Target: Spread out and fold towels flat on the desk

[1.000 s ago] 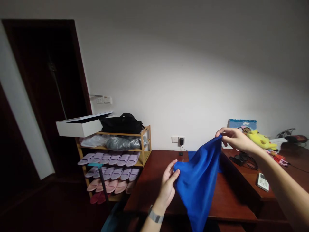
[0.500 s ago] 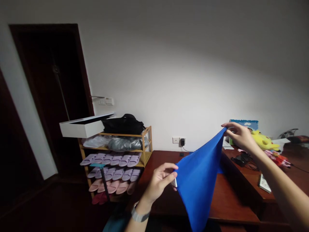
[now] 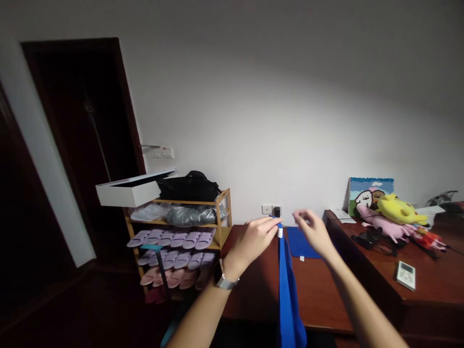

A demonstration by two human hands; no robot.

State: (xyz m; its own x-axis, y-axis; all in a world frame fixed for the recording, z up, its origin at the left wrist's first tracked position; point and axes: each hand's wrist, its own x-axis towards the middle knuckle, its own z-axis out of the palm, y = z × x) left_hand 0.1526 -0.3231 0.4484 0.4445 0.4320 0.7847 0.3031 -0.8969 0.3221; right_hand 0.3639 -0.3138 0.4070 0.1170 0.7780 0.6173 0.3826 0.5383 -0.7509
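Observation:
My left hand (image 3: 258, 238) is raised over the dark wooden table and pinches the top corner of a blue cloth (image 3: 287, 295), which hangs straight down in a narrow fold with a small white tag at the top. A silver watch sits on that wrist. My right hand (image 3: 311, 228) is just to the right of the cloth's top, a little blurred, its fingers curled and apart from the cloth. Another flat blue cloth (image 3: 300, 243) lies on the table behind.
A low wooden table (image 3: 253, 285) stands ahead, a higher desk (image 3: 427, 280) at right with plush toys (image 3: 393, 212), a remote (image 3: 405, 275) and cables. A shoe rack (image 3: 181, 241) with several slippers, a black bag and a white box (image 3: 130, 191) stands left, beside a dark doorway.
The cloth was held stretched wide between both hands. My right hand has come in toward the left and let go, and the cloth now hangs folded from my left hand.

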